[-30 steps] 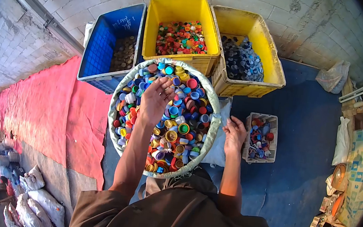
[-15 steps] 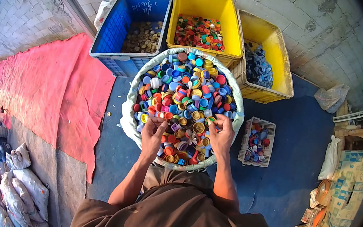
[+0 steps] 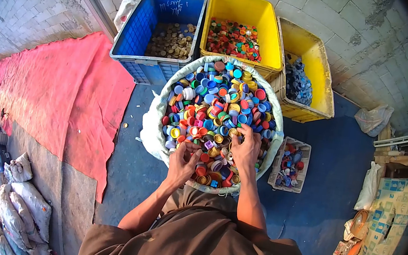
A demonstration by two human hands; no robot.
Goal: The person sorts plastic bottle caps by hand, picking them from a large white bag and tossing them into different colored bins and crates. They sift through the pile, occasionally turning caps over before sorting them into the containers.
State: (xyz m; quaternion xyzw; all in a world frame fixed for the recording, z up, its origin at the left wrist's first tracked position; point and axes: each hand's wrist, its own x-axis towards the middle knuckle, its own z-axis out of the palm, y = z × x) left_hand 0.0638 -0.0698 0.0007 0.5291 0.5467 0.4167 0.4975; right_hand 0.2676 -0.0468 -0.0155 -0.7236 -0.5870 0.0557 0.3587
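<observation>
A round sack-lined tub point(image 3: 278, 129) stands against my lap, heaped with mixed bottle caps point(image 3: 212, 98) in blue, red, yellow, green and white. Over its near left part, my left hand point(image 3: 182, 164) has its fingers curled towards the thumb; what lies between them is hidden. My right hand point(image 3: 246, 148) is above the right side of the heap, thumb and forefinger pinched at a small yellowish bottle cap point(image 3: 234, 132). Darker gold and brown caps lie between the two hands.
Behind the tub stand a blue crate point(image 3: 153, 62) with dull pale caps, a yellow crate point(image 3: 246, 8) with red, orange and green caps, and another yellow crate point(image 3: 320, 55) with blue-grey caps. A small white basket point(image 3: 303, 162) sits right. Pink cloth point(image 3: 60, 94) covers the left floor.
The view has shifted, so the tub and crates appear further right. The green-and-yellow cap at my right fingertips no longer shows; a yellowish one is there. My left hand stays low over the heap.
</observation>
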